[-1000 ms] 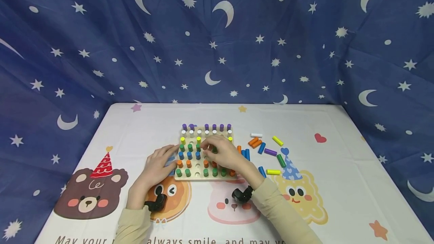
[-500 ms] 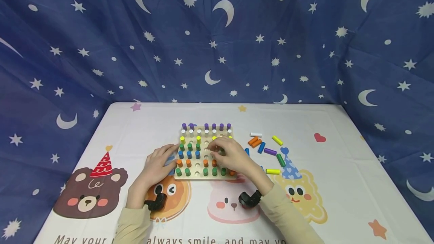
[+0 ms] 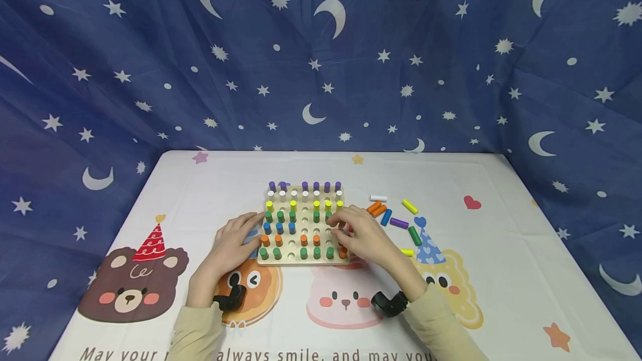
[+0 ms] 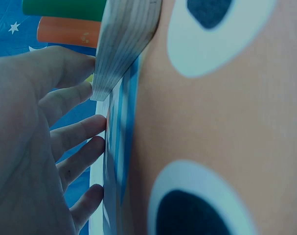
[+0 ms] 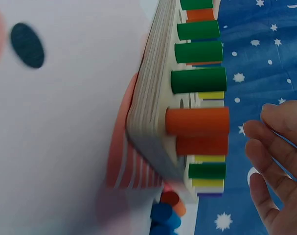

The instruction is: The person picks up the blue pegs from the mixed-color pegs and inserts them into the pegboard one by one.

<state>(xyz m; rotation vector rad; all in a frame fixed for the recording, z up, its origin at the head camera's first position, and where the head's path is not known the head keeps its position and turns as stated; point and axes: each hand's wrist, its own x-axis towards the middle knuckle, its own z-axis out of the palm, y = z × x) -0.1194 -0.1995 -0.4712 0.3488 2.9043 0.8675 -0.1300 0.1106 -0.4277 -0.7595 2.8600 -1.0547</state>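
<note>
A wooden peg board lies on the table, with rows of coloured pegs standing in its holes. Several holes in its middle part hold no peg. My left hand rests at the board's left side; in the left wrist view its thumb and index fingertip touch the wooden edge near an orange peg. Over the board's right side hovers my right hand, its fingers loosely bent. The right wrist view shows nothing between those fingers, which are apart from the nearby orange peg.
Loose pegs lie right of the board: white, orange, blue, purple, green and yellow. More blue pegs sit close beside the board, hidden by my right hand in the head view.
My right hand has moved rightward across the board, from its middle to its right edge, uncovering yellow and green pegs and a few bare holes. The left hand has stayed put.
</note>
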